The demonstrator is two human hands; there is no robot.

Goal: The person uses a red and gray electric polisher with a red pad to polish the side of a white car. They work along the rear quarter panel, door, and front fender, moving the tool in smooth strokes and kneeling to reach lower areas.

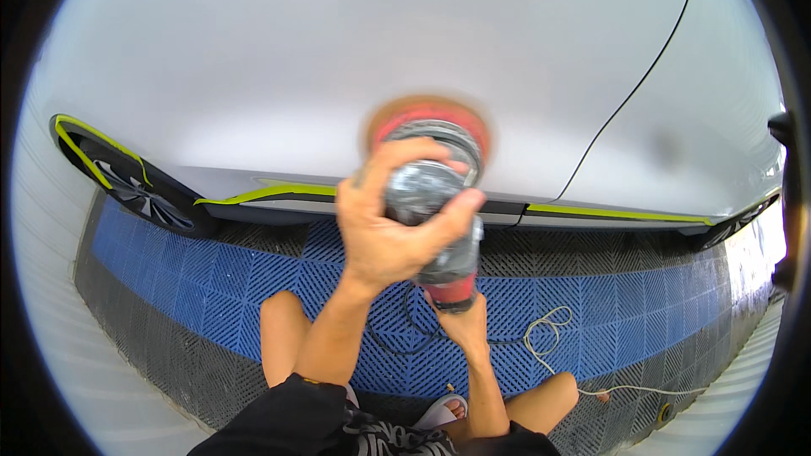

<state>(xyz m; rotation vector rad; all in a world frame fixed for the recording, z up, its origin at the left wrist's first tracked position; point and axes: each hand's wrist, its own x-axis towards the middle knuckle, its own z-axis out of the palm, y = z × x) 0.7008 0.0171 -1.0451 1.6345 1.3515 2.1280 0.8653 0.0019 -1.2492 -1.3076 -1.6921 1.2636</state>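
Observation:
A black and red car polisher (431,190) is pressed with its round pad (429,110) against the silver side panel of a car (338,51). The pad's edge is blurred by motion. My left hand (393,219) wraps round the polisher's head, thumb and fingers on either side. Under the red rear end, my right hand (465,325) grips the handle; most of its fingers are hidden behind the tool. Yellow-green masking tape (296,191) runs along the car's lower trim, just below the pad.
A wheel (144,194) edged with tape is at the left, another wheel (739,224) at the far right. A dark cord (405,346) and a pale cord (625,388) lie on the blue and black grid floor (228,304). A tape roll (666,412) lies at the lower right.

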